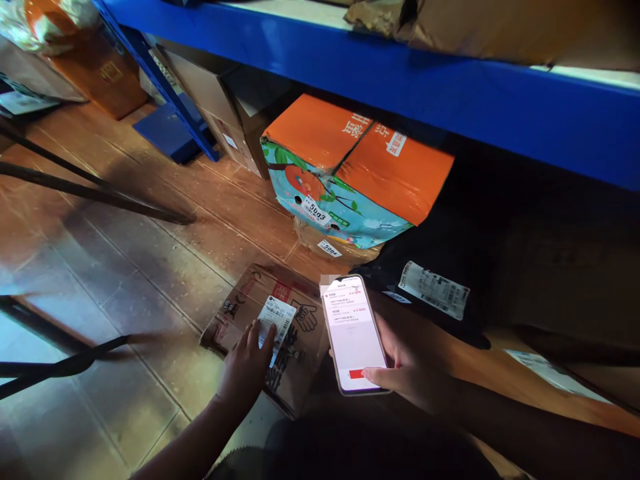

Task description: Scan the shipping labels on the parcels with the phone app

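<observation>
My right hand (407, 363) grips a smartphone (353, 333) upright, its lit screen showing a white list with a red button at the bottom. My left hand (246, 367) rests on a flat brown cardboard parcel (295, 373) on the floor, fingers laid on its white barcode label (276, 321). Just beyond the phone lies a black plastic parcel (450, 253) with a white shipping label (434, 289).
An orange and blue fruit carton (350, 173) sits under the blue metal shelf (400, 73), on top of a flatter parcel. Brown boxes (220, 107) stand further back left. Dark chair or stand legs (90, 193) cross the tiled floor on the left.
</observation>
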`<state>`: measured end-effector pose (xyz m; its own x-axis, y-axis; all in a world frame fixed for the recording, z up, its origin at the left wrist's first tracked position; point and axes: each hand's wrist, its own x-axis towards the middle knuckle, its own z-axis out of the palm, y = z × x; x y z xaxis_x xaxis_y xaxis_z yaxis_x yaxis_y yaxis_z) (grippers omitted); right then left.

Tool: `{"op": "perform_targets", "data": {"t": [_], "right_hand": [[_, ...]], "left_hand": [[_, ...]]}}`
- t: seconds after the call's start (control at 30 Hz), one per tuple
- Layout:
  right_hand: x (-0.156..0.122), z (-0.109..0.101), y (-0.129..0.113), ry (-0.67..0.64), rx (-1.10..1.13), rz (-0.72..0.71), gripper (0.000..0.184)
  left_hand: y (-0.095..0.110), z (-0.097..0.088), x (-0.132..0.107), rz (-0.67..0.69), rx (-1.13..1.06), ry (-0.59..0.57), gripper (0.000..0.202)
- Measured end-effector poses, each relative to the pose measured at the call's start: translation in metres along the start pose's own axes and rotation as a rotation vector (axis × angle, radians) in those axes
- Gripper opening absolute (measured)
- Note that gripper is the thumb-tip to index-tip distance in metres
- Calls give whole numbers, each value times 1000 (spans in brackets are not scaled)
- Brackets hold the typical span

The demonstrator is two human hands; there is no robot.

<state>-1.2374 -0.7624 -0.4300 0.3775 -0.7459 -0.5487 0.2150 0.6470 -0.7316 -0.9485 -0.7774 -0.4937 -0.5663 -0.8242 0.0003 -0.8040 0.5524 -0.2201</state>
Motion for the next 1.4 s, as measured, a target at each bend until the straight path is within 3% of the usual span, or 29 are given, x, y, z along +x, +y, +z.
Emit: {"op": "perform_targets", "data": {"t": [0.5, 0.87, 1.1, 1.4], "right_hand": [[2, 2, -4, -3, -62, -2, 95], [3, 2, -1, 0, -54, -19, 92], [3, -1, 3, 13, -44, -19, 85], [1, 1, 1, -4, -35, 17, 77]], "left_hand": [[5, -8, 1, -16, 44, -153, 49], [2, 2, -1, -3, 18, -113, 41], [0, 2, 2, 20, -14, 6, 35], [4, 3, 2, -31, -45, -11, 33]]}}
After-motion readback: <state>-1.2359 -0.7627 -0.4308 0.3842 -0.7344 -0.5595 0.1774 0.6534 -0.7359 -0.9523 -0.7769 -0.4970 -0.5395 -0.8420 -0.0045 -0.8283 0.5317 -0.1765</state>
